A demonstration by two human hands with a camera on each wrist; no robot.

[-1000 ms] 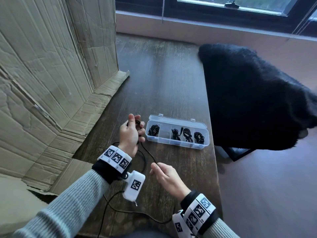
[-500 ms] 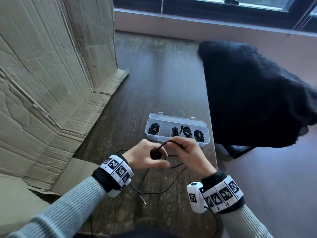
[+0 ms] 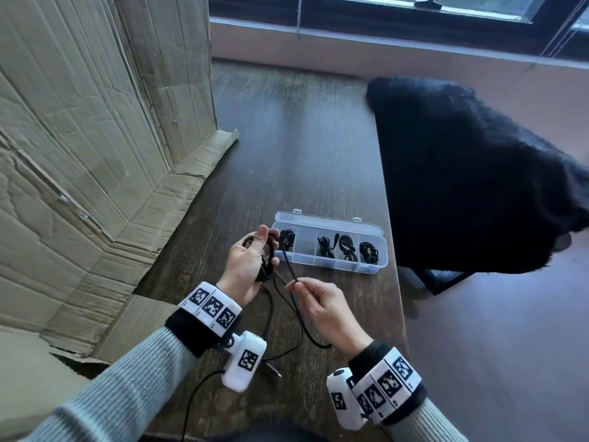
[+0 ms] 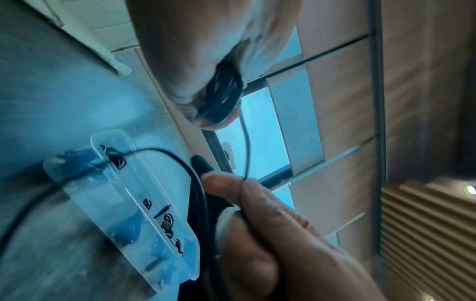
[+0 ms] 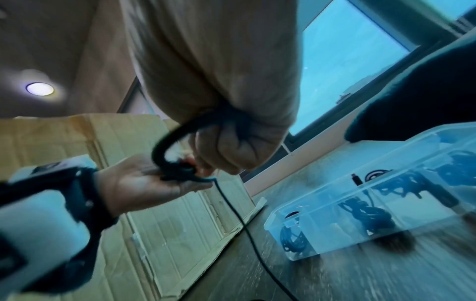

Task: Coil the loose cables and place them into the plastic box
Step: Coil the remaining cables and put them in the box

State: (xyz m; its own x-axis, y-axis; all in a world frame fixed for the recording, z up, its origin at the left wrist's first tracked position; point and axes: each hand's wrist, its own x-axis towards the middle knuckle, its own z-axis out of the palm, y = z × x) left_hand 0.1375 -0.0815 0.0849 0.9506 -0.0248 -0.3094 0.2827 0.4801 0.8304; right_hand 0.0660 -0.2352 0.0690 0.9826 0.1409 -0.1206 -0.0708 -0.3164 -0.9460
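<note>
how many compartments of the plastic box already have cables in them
3. In the box: the leftmost one, the third from left with two bundles, and the rightmost. The second from left looks empty, though clear plastic could hide something.

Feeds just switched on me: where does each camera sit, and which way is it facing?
Head: above, looking forward and down at the table; both hands and sleeves show, left hand gripping the coil, right hand pinching the cable.
Left wrist: beneath the left hand, facing the window; right hand's fingers show.
Right wrist: beneath the right hand, facing the left hand and cardboard.
Shared: all show the plastic box.
</note>
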